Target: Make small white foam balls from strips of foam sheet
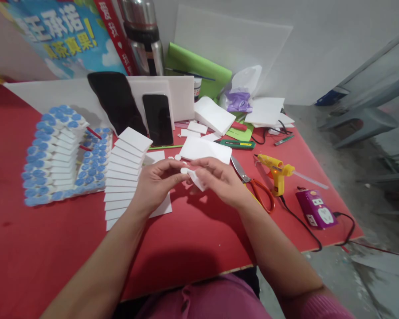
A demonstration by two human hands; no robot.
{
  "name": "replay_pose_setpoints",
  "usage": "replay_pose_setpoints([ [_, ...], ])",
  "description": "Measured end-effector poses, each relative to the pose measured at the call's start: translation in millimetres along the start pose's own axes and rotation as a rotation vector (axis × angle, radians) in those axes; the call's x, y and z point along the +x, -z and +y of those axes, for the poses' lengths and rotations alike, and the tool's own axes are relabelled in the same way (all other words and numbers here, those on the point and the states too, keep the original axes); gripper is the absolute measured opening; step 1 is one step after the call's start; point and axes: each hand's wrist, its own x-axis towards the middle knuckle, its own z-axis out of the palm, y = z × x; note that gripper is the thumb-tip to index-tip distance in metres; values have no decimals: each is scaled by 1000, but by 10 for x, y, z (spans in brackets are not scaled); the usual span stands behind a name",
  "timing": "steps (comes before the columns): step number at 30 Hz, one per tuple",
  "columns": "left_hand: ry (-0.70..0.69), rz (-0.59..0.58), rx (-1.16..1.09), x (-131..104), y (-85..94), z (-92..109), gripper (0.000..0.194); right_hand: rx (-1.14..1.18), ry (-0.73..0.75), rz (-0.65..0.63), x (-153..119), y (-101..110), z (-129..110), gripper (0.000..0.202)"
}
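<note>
Small white foam piece (195, 178) held above the red desk (193, 239), near its middle, between both hands. Long axis slanted, from upper left down to lower right; lower corner pointing toward the right wrist. Exact shape hard to tell, mostly covered by fingers.

Left hand (156, 180): fingers curled narrow, thumb and forefinger pinched on the left end of the piece. Right hand (216, 177): also nearly closed, fingertips (197, 163) gripping the piece from above and from the right. Both hands touching each other at the fingertips.

Just behind the hands, one flat white foam sheet (206, 149) on the desk, and a few tiny white round pieces (174, 157) beside it, about three, count not sure. Left of the hands, a fanned row of white foam strips (124, 170), more than ten, overlapping like stairs. Farther left, a structure of blue-and-white caps (53, 155), too many to count.

Right of the hands: one pair of scissors with red handles (252, 181), one yellow glue gun (276, 170) with a clear glue stick (310, 179), one purple power socket (315, 209) with black cable. One green utility knife (237, 144) behind. Two dark phones (158, 118) leaning on a white board (182, 91), and one steel flask (142, 37) at the back.
</note>
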Motion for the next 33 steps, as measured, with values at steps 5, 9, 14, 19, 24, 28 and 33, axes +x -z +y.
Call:
replay_pose_setpoints([
  [5,-108,2,110,12,47,38,18,611,-356,-292,107,56,55,49],
  [9,-131,-59,123,8,32,40,15,692,-327,-301,104,49,85,25],
  [14,-88,-63,89,1,28,31,16,605,-239,-229,63,3,45,30],
  [19,-43,-46,64,1,25,25,17,385,-128,-170,38,-14,28,41],
  [24,-45,-7,66,-2,20,27,20,143,-21,-5,2,-40,-6,35],
  [28,-23,49,98,-12,-17,31,24,-62,44,118,-27,-74,6,30],
  [33,26,91,48,-17,-79,53,29,-538,397,298,-43,-116,92,21],
])
